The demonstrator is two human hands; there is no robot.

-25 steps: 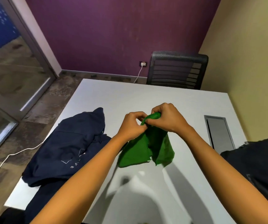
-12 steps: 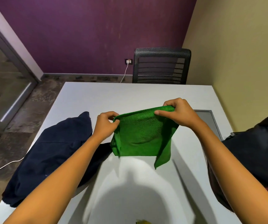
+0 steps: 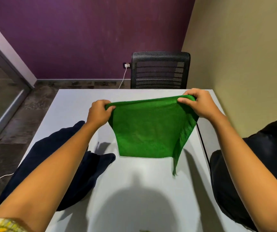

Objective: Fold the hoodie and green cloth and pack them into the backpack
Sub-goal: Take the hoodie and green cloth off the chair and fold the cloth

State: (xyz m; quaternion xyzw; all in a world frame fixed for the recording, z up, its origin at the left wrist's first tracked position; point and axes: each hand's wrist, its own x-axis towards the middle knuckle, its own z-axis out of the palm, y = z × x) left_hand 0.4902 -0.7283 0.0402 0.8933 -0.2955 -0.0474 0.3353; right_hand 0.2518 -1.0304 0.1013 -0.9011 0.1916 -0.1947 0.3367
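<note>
Both hands are holding the green cloth [image 3: 148, 129] up over the table [image 3: 139, 178]: left hand [image 3: 99, 113] & right hand [image 3: 197, 103] are each pinching a top corner w/ curled fingers, cloth hanging spread betw. them. Looks like the cloth-folding step is underway; hoodie [image 3: 54, 164] is lying unfolded at left, backpack [image 3: 259, 164] sitting at right. Next prob. calls for laying it flat or bringing the corners together w/o losing the loose right edge.

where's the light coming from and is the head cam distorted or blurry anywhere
Head view: light comes from above and behind, casting the person's shadow on the table below the green cloth; wide-angle lens bows wall edges; centre sharp, forearms soft at the bottom.
</note>
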